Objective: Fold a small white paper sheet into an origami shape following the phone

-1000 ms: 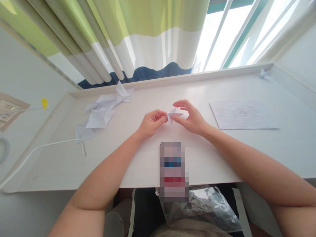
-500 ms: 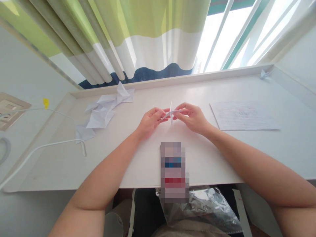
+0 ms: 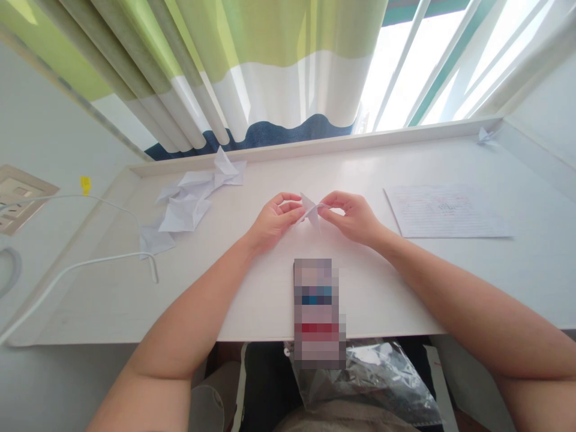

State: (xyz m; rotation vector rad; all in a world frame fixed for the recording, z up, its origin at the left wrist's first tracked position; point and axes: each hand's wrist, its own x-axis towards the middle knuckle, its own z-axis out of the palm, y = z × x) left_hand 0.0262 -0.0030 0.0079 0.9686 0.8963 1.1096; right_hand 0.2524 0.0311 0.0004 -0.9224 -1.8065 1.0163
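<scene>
Bright daylight through the window [image 3: 416,60] (edges bowed).

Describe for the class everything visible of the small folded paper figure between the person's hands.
The small folded paper figure is white, thin and sharply creased, with pointed flaps, one aiming down. It is held above the desk, pinched by the right hand's fingertips; the left hand's fingers sit beside it, contact unclear.

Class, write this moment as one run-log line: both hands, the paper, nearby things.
left hand: curled beside folded white paper | right hand: fingers pinch it | nearby: creased white paper, lined written sheet
</scene>
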